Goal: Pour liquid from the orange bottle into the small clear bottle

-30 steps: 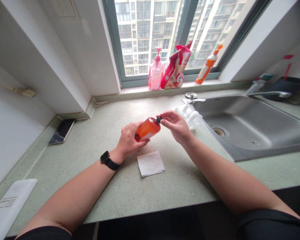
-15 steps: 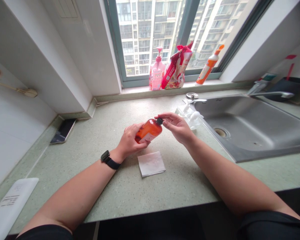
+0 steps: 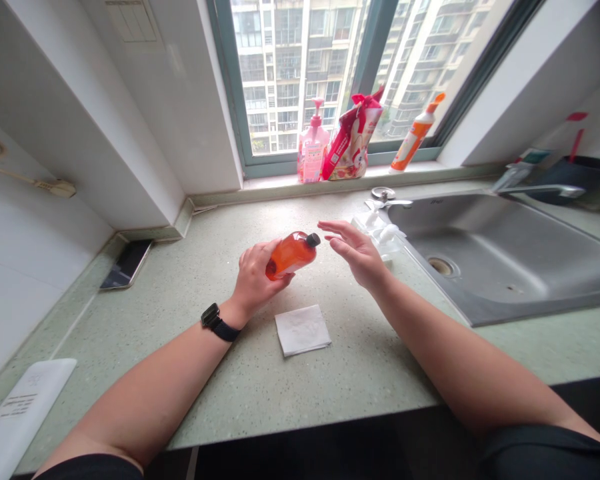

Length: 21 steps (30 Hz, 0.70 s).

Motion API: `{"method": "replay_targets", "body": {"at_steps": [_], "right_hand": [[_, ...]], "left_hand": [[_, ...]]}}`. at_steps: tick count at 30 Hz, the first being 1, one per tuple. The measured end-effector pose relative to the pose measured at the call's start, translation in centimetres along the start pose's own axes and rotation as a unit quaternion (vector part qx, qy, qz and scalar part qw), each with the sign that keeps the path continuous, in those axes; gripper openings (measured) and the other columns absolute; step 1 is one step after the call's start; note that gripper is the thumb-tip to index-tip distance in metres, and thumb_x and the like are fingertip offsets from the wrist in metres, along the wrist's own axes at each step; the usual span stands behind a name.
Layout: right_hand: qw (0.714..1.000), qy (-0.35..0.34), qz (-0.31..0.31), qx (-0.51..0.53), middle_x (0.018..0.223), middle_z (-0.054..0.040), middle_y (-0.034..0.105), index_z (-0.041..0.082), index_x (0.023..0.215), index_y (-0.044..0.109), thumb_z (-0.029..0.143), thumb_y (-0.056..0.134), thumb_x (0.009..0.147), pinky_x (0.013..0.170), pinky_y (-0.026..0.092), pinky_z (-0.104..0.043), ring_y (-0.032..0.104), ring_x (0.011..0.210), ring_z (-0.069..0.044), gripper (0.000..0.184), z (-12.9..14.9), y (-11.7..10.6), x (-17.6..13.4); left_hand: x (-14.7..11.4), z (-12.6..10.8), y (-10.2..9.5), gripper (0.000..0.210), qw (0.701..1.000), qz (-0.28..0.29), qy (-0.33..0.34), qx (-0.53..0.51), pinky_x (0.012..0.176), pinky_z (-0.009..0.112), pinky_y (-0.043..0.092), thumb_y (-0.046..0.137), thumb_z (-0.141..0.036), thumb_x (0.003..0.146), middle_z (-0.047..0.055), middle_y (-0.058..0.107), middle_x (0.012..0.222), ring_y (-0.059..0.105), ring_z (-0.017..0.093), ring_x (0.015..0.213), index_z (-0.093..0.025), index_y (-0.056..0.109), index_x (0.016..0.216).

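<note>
My left hand is wrapped round an orange-red bottle with a black cap. The bottle is tilted, its capped neck pointing up and to the right. Just right of the cap, my right hand is held with fingers apart, touching nothing. A folded white tissue lies on the counter below the bottle. Clear plastic pump bottles are partly hidden behind my right hand.
A steel sink with a faucet is set into the counter at right. On the windowsill stand a pink pump bottle, a red bag and an orange-white bottle. A phone lies at left.
My right hand has come off the black cap and its fingers have opened. With the bottle in it, my left hand has shifted slightly left and turned the bottle a little.
</note>
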State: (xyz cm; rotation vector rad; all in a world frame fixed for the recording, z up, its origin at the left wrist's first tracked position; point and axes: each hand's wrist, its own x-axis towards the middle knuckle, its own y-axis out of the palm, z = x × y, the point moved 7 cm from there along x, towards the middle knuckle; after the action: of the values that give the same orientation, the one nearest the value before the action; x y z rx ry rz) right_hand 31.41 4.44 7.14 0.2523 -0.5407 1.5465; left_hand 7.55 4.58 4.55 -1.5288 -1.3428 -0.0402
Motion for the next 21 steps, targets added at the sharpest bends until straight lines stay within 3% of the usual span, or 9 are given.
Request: {"method": "replay_targets", "body": {"at_steps": [3, 5, 6, 9, 11, 16, 18, 21], "right_hand": [[0.995, -0.042, 0.013, -0.092, 0.131, -0.0057, 0.074, 0.032, 0.106, 0.083, 0.060, 0.064, 0.102, 0.118, 0.050, -0.055, 0.066, 0.131, -0.029, 0.034, 0.7, 0.1, -0.1], [0.987, -0.057, -0.017, -0.148, 0.117, -0.0068, 0.076, 0.028, 0.083, 0.080, 0.060, 0.057, 0.105, 0.116, 0.051, -0.057, 0.069, 0.120, -0.029, 0.045, 0.9, -0.3, -0.2], [0.984, -0.063, -0.029, -0.161, 0.113, -0.0071, 0.076, 0.027, 0.081, 0.078, 0.059, 0.056, 0.105, 0.113, 0.053, -0.056, 0.070, 0.115, -0.028, 0.046, 1.1, -0.4, -0.2], [0.982, -0.098, -0.006, -0.163, 0.121, -0.0079, 0.073, 0.029, 0.117, 0.077, 0.050, 0.064, 0.103, 0.103, 0.060, -0.050, 0.070, 0.118, -0.028, 0.029, 1.6, 0.2, -0.4], [0.975, -0.139, 0.022, -0.174, 0.126, -0.0083, 0.072, 0.030, 0.132, 0.071, 0.042, 0.068, 0.101, 0.102, 0.061, -0.047, 0.070, 0.119, -0.027, 0.033, 2.2, 0.8, -0.7], [0.948, -0.170, -0.008, -0.271, 0.095, -0.0049, 0.074, 0.026, 0.101, 0.074, 0.042, 0.069, 0.101, 0.087, 0.060, -0.044, 0.071, 0.092, -0.025, 0.016, 2.4, 0.9, -1.0], [0.944, -0.168, -0.002, -0.283, 0.096, -0.0051, 0.074, 0.026, 0.107, 0.073, 0.044, 0.068, 0.102, 0.086, 0.060, -0.044, 0.071, 0.092, -0.025, 0.019, 2.2, 0.9, -1.0], [0.940, -0.205, 0.031, -0.270, 0.111, -0.0070, 0.074, 0.027, 0.133, 0.066, 0.034, 0.064, 0.104, 0.094, 0.059, -0.044, 0.071, 0.104, -0.026, 0.029, 2.5, 1.4, -1.2]], "left_hand": [[-0.1, -0.1, -0.2, 0.068, 1.000, -0.012, -0.002, 0.028, 0.110, 0.051, 0.046, 0.077, -0.052, 0.094, 0.011, 0.068, 0.138, 0.063, 0.030, 0.117, -0.028, 0.052, 0.153], [-0.1, -0.1, -0.4, 0.067, 0.999, -0.023, 0.000, 0.039, 0.109, 0.050, 0.046, 0.077, -0.053, 0.096, 0.011, 0.068, 0.137, 0.063, 0.030, 0.115, -0.028, 0.052, 0.153], [-0.1, -0.1, -0.4, 0.066, 0.999, -0.027, 0.003, 0.043, 0.109, 0.050, 0.045, 0.077, -0.052, 0.096, 0.011, 0.068, 0.137, 0.063, 0.030, 0.116, -0.028, 0.053, 0.152], [-0.1, -0.2, -0.4, 0.063, 0.998, -0.035, 0.014, 0.052, 0.110, 0.050, 0.045, 0.078, -0.048, 0.096, 0.011, 0.067, 0.138, 0.062, 0.031, 0.118, -0.028, 0.054, 0.151], [-0.1, -0.3, -0.4, 0.062, 0.997, -0.037, 0.020, 0.059, 0.110, 0.051, 0.044, 0.079, -0.044, 0.096, 0.010, 0.067, 0.138, 0.061, 0.031, 0.119, -0.029, 0.055, 0.151], [-0.2, -0.3, -0.2, 0.063, 0.997, -0.027, 0.016, 0.069, 0.116, 0.053, 0.041, 0.081, -0.036, 0.094, 0.010, 0.067, 0.141, 0.060, 0.032, 0.126, -0.030, 0.055, 0.151], [-0.2, -0.3, -0.2, 0.063, 0.997, -0.023, 0.014, 0.067, 0.117, 0.053, 0.041, 0.081, -0.037, 0.094, 0.010, 0.067, 0.141, 0.060, 0.033, 0.126, -0.030, 0.056, 0.151], [-0.1, -0.4, -0.2, 0.063, 0.998, -0.021, 0.014, 0.061, 0.117, 0.053, 0.041, 0.081, -0.037, 0.094, 0.010, 0.067, 0.140, 0.059, 0.033, 0.127, -0.030, 0.056, 0.151]]}}
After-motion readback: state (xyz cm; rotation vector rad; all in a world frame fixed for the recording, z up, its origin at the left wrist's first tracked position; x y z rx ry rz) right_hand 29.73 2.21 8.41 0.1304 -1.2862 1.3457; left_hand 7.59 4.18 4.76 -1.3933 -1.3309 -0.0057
